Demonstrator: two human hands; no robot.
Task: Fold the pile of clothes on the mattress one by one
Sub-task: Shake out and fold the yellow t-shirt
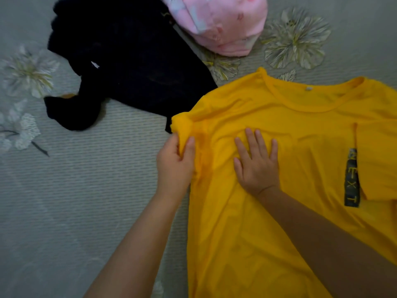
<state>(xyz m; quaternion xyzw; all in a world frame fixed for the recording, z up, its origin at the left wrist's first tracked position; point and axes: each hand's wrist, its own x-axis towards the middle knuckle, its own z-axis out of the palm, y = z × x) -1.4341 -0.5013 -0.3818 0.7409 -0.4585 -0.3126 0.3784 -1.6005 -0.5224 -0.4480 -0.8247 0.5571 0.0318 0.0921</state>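
A yellow T-shirt (279, 190) lies spread on the mattress, collar toward the far side, with a dark printed strip on its chest. Its right sleeve is folded in over the front. My left hand (175, 162) grips the bunched left sleeve at the shirt's left edge. My right hand (256, 162) presses flat on the chest, fingers spread. A crumpled black garment (129, 61) lies to the far left of the shirt. A pink patterned garment (219, 22) sits at the top of the view.
The mattress (75, 190) has a grey ribbed cover with pale flower prints. It stretches bare to the left of the shirt and below the black garment.
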